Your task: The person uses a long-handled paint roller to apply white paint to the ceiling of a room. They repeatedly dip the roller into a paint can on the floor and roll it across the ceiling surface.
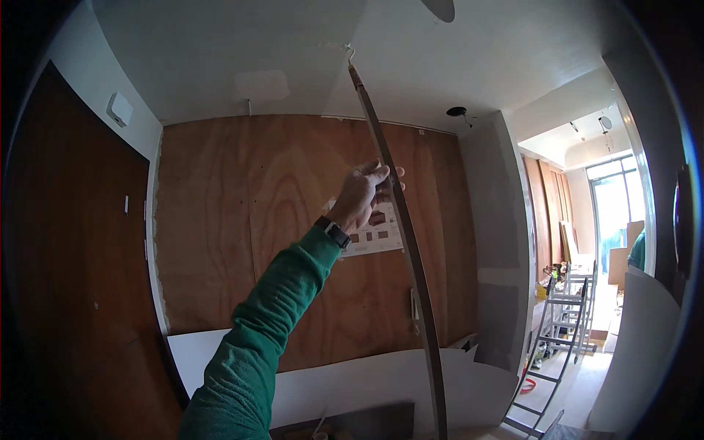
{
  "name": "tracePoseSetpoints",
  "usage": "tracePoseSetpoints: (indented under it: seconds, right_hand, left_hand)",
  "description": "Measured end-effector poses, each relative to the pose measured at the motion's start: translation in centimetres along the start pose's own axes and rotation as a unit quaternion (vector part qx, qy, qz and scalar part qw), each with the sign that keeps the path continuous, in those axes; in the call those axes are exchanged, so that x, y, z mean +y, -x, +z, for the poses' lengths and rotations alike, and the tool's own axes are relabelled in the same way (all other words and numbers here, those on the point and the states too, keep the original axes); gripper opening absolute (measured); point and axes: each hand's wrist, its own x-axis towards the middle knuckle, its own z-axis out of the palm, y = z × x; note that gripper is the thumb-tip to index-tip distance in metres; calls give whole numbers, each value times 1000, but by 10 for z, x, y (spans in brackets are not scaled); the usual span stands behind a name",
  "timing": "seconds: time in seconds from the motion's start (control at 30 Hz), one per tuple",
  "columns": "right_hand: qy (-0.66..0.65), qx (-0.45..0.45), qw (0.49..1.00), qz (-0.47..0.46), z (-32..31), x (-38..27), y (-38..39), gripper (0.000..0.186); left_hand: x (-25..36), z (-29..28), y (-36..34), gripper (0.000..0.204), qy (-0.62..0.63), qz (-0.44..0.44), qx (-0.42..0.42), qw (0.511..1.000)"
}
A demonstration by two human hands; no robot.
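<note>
The plywood wall (293, 242) stood before me, white boards (352, 389) leaning at its foot. A long dark strip (411, 242) rose toward the ceiling (293, 44); my left hand (364, 194) was clamped round its upper part.

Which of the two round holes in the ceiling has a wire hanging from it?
The small dark hole near the grey wall; the larger one at the top edge shows none.
</note>
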Motion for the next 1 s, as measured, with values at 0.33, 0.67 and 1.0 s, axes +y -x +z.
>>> tracePoseSetpoints:
  seconds: [0.33, 0.67, 1.0]
  right_hand:
    - [25, 38, 999, -30, -27, -40, -15, 43]
    - [-7, 73, 997, 1, -36, -98, -48, 38]
    - [-3, 73, 996, -58, -10, -103, -129, 31]
  left_hand:
    - [23, 35, -7, 21, -29, 10, -5, 1000]
    - [4, 40, 5, 23, -53, 4, -54, 997]
    - [-94, 32, 88, 37, -10, -107, -82, 991]
